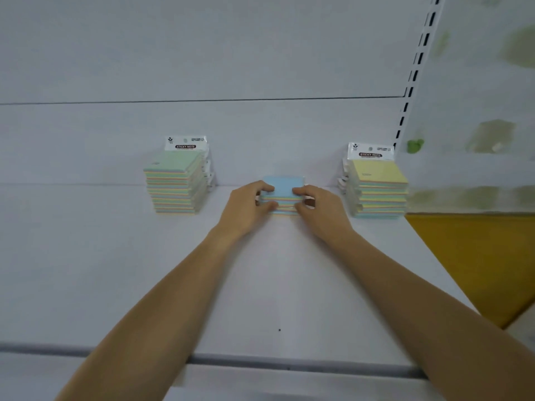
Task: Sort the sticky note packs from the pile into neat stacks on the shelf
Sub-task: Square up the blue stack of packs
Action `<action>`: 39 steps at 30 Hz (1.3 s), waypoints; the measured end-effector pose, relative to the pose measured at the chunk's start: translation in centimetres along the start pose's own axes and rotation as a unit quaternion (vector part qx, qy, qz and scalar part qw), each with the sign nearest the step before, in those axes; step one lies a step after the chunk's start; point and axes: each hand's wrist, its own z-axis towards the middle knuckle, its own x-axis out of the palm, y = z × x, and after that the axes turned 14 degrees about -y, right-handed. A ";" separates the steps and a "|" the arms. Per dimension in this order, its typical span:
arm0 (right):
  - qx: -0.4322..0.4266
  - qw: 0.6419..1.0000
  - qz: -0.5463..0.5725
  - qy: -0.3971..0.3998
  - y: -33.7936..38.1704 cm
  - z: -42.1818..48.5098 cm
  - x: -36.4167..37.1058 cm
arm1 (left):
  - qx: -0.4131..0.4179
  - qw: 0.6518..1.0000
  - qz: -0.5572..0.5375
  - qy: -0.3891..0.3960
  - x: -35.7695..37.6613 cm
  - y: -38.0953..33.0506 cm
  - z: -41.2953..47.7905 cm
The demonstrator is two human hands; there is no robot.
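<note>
Forearms: both reach from the near shelf lip toward the back wall, converging on one stack
Shelf [86,270]: white, bare in the foreground; no loose pile of packs is in view
Left hand [246,209]: clamped on the left side of the middle stack [282,195], thumb at the near edge, fingers curled over the top
Right hand [321,211]: clamped on the opposite side, mirroring the left
Middle stack: short, blue pack uppermost, resting on the shelf near the back wall, directly between the hands
Key relation: stack lies dead ahead, equally near both hands, its sides square to the shelf edge; any squaring push would likely come inward from both sides
Left stack [176,183]: tall, green top, well apart
Right stack [377,189]: tall, yellow top, well apart
Judged stage: two stacks built, third being aligned
</note>
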 end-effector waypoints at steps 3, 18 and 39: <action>0.011 1.000 0.016 -0.005 -0.1 0.2 -0.1 | 0.001 1.000 -0.001 -0.010 0.4 0.0 -0.1; -0.020 0.999 -0.037 0.027 -0.5 -0.4 -0.3 | -0.008 1.000 -0.001 0.026 -0.3 -0.1 -0.7; -0.052 0.997 -0.053 -0.021 -0.3 -0.5 -0.1 | -0.003 0.999 -0.036 -0.005 -0.5 -0.1 -0.8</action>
